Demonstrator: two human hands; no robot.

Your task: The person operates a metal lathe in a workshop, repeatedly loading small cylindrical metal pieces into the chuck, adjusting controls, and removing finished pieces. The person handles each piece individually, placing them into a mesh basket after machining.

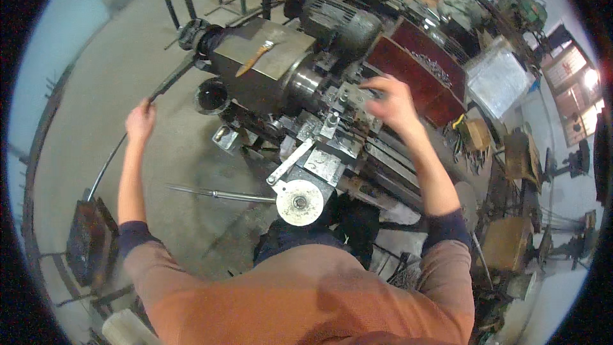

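My left hand [140, 122], out to the left, is closed around a long dark bar [171, 80] that runs up to the left end of a lathe-like metalworking machine [239, 57]. A thinner shiny rod [108, 171] continues below that hand toward a dark box-shaped stand [92, 243]. My right hand [393, 107] is over the tool slide [345, 105], just right of the round metal chuck [305, 83]. Its fingers are bent and smeared by motion, so whether they hold anything is unclear. Nearer me are a flat steel lever [290, 161] and a round pale handwheel disc [300, 202].
A wooden-handled brush [255, 57] lies on the machine's top cover. Behind stands a finned motor [341, 22]. A dark red tray [408, 57] holds metal pieces. Pliers [458, 121] and other tools lie to the right. A long steel bar [220, 194] sticks out left of the disc.
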